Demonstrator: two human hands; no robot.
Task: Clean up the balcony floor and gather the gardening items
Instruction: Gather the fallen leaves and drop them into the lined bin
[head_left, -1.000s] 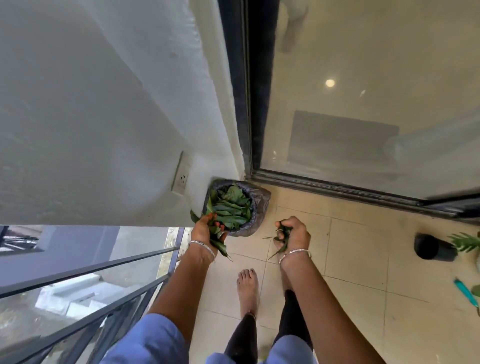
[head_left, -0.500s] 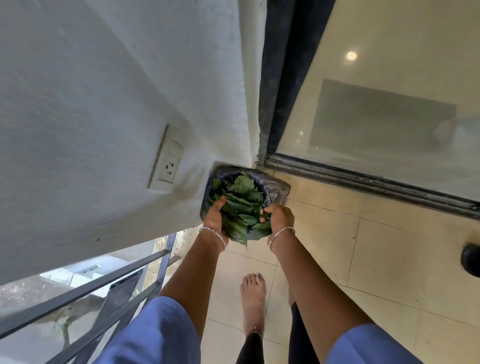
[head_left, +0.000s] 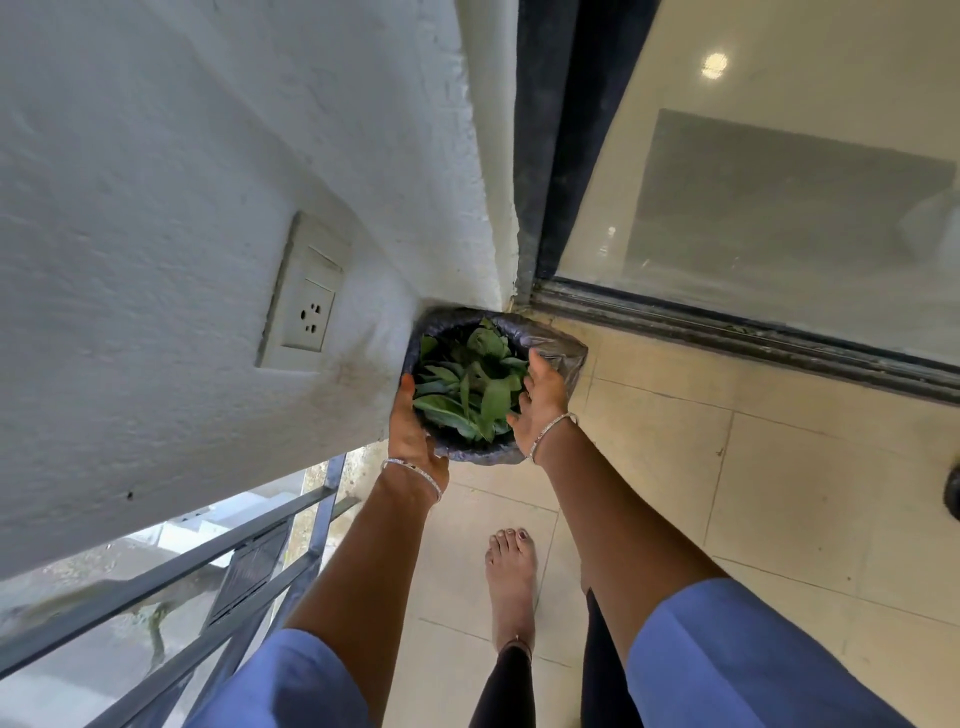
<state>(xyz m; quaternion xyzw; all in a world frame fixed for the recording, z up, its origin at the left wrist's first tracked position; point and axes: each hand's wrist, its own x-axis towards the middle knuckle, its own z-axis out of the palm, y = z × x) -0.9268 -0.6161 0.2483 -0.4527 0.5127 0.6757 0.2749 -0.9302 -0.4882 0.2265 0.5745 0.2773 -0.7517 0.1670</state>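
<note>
A small bin lined with a black plastic bag (head_left: 563, 358) stands in the floor corner where the white wall meets the sliding door. It is heaped with green leaves (head_left: 467, 384). My left hand (head_left: 415, 436) holds the bin's left side, thumb up along the rim, its fingers hidden behind the bag. My right hand (head_left: 540, 395) lies on the right part of the leaf pile with straight fingers, palm turned to the leaves. Neither hand carries loose leaves.
A wall socket (head_left: 306, 301) sits on the white wall left of the bin. The glass sliding door and its dark track (head_left: 753, 332) run to the right. A metal railing (head_left: 218, 587) edges the balcony at lower left. My bare foot (head_left: 511, 577) stands on the beige tiles. A black object (head_left: 951, 491) shows at the right edge.
Both hands brought bunches of leaves to the bin and let them go into it. The left hand now holds the bin's side and the right lies flat on the pile. The view moved closer.
</note>
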